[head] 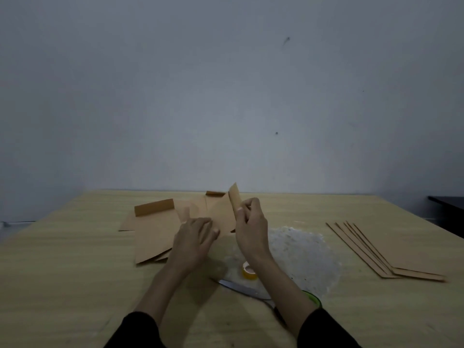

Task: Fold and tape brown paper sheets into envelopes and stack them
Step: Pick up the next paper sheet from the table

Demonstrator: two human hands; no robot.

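In the middle of the frame, a plain brown paper sheet (221,214) is held lifted off the wooden table (75,272). The right hand (251,222) pinches its narrow flap (234,197), which is folded and standing upright. The left hand (195,237) grips the sheet's lower edge with curled fingers. Finished envelopes (401,252) lie fanned at the right, and unfolded sheets (153,232) lie left of centre.

No text, label, brand or number can be read on anything here.
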